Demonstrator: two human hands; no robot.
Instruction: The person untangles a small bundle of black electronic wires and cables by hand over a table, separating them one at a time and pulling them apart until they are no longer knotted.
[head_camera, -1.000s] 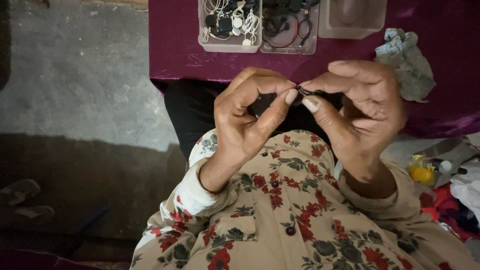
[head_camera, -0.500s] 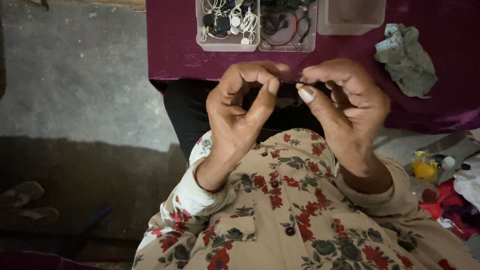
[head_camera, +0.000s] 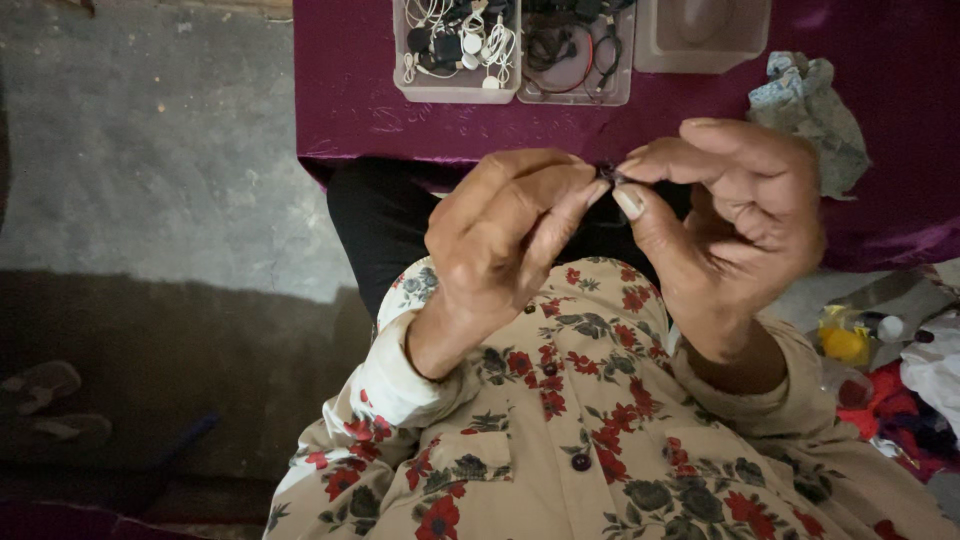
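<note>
— What has changed in the last second?

— The left hand (head_camera: 500, 245) has turned; its knuckles now face up, and its fingers (head_camera: 575, 205) have closed again against the right hand (head_camera: 725, 225). Half a second ago the pinch looked looser.

— And what do they hold?

— A small dark piece (head_camera: 607, 174), pinched between the fingertips of both hands. It seems hard and thin; I cannot tell more.

— Beyond the fingers?

— A purple glossy surface (head_camera: 350, 110), clear trays (head_camera: 455, 90) of tangled cables, and a crumpled grey cloth (head_camera: 815, 115).
</note>
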